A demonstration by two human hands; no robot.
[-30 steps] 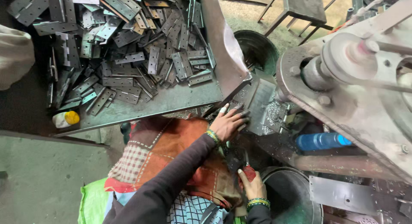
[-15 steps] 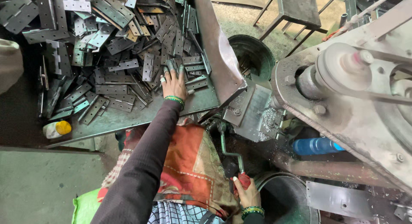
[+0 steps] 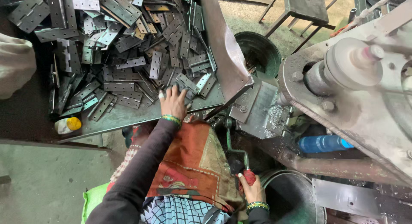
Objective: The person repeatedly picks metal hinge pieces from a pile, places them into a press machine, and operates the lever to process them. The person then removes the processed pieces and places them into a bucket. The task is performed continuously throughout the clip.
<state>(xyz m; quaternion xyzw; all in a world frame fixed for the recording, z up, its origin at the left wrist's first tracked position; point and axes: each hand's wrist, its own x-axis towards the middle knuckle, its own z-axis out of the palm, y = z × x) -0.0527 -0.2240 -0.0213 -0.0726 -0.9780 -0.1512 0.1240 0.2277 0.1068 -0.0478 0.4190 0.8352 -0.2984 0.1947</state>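
Press machine (image 3: 356,86) at 3 o'clock | metal tray (image 3: 124,116) at 10 o'clock, heaped with grey hinges (image 3: 128,48) | left hand (image 3: 174,103) fingers spread, flat on the hinges at the heap's near edge | right hand (image 3: 252,190) at 5 o'clock, closed round red lever handle (image 3: 249,176)

We see soft, even daylight, brightest toward one o'clock; the hinges (image 3: 128,56) glint faintly, nine o'clock sinks into shadow, and edges bend and blur slightly.

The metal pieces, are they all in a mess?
Yes. The hinges lie in a loose heap, pointing every way, across the tray. The left hand rests at the heap's near edge. Metal chips are scattered on the machine plate beside it.
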